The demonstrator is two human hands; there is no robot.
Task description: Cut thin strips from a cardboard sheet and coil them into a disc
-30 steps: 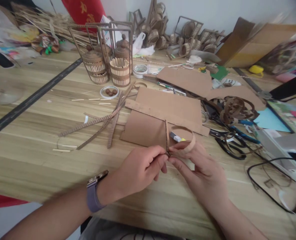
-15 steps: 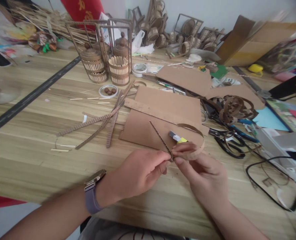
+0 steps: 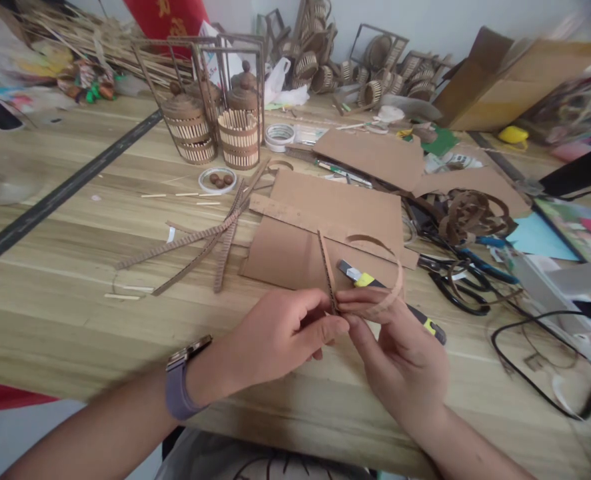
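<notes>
A narrow cardboard strip [image 3: 326, 263] stands up between my hands, its corrugated edge facing me and its other part curling in a loop over to the right. My left hand [image 3: 288, 330] pinches the strip's near end, thumb against fingers. Fingers of my right hand [image 3: 405, 347] close on the curled part beside it, the two hands' fingertips almost touching. Exactly where the strip bends is hidden by the fingers. Just beyond lie brown cardboard sheets [image 3: 295, 253], and a yellow-and-black utility knife [image 3: 365, 278] rests partly behind my right hand.
Loose corrugated strips [image 3: 190, 239] lie to the left. Small lidded baskets in frames [image 3: 190, 130] stand behind a dish of brown balls [image 3: 218, 181]. Black-handled scissors [image 3: 460, 293], a tangle of strips [image 3: 478, 217] and a black cable [image 3: 525, 387] are at right.
The upright strip has swung rightward and stands steeper, with its flat side showing. My left fingers have shifted along it, and more of the utility knife shows.
</notes>
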